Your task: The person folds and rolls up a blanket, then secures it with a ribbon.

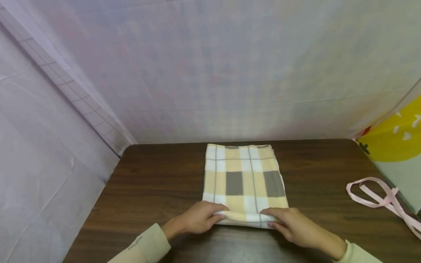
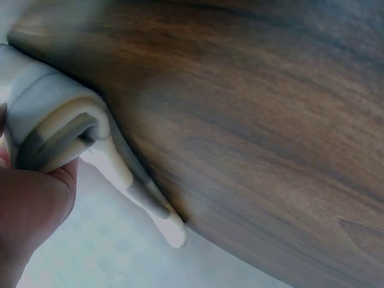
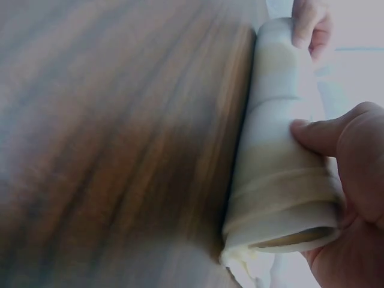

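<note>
A plaid fleece blanket [image 1: 234, 182] in white, cream and grey lies folded into a long strip, its near end rolled up. My left hand [image 1: 198, 218] grips the left end of the roll, thumb on the near side and fingers over the top. At the other end, my right hand [image 1: 293, 225] holds the roll the same way. The left wrist view shows the blanket's coiled layers [image 2: 60, 135] end-on beside the thumb. In the right wrist view, the roll [image 3: 273, 135] stretches between both hands, hollow at its near end.
The blanket rests on a dark wooden table [image 1: 151, 190]. A looped pink ribbon [image 1: 365, 204] lies near the right edge. Pale fabric hangs [image 1: 210, 73] behind the table and on the left, and a yellow patterned cloth [image 1: 394, 138] is at the right.
</note>
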The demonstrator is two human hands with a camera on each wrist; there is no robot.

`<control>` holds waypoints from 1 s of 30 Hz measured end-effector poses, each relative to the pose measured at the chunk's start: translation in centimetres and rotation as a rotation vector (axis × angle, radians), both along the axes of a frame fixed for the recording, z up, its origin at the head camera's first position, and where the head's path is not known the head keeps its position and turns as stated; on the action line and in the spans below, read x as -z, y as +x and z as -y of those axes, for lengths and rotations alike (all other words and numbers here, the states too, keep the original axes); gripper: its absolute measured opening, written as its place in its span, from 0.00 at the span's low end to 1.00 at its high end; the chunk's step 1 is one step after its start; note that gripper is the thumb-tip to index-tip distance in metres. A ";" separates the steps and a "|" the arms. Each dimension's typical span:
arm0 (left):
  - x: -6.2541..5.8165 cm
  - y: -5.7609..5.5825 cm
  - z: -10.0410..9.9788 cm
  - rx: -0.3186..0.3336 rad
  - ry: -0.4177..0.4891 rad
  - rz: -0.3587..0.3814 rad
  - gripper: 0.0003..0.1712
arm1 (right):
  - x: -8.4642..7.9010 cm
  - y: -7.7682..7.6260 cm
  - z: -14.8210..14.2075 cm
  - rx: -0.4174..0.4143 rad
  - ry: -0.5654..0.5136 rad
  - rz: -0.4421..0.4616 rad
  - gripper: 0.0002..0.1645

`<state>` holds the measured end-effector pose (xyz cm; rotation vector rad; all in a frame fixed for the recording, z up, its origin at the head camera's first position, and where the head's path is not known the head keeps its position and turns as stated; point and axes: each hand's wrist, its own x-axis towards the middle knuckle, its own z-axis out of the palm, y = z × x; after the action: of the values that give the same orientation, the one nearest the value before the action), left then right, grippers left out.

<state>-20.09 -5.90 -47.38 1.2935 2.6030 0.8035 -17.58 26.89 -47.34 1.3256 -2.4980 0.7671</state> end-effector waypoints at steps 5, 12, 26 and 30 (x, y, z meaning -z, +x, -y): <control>0.0 -0.5 -0.1 -0.031 0.009 0.022 0.15 | -0.2 -1.2 0.0 0.006 -0.049 0.024 0.26; 0.3 -1.0 -0.7 -0.104 -0.032 -0.204 0.15 | 0.1 -2.5 0.0 0.039 -0.070 0.032 0.24; 1.4 0.5 -1.5 -0.065 -0.142 -0.665 0.20 | 0.6 -3.2 0.5 0.086 -0.051 0.007 0.24; 1.5 0.6 -1.5 -0.064 -0.202 -0.628 0.24 | 0.5 -3.4 0.6 0.148 0.025 -0.130 0.24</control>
<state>-19.51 -4.38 -48.88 1.6044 3.0935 0.1273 -20.93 26.31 -47.85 1.1435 -2.4766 0.5997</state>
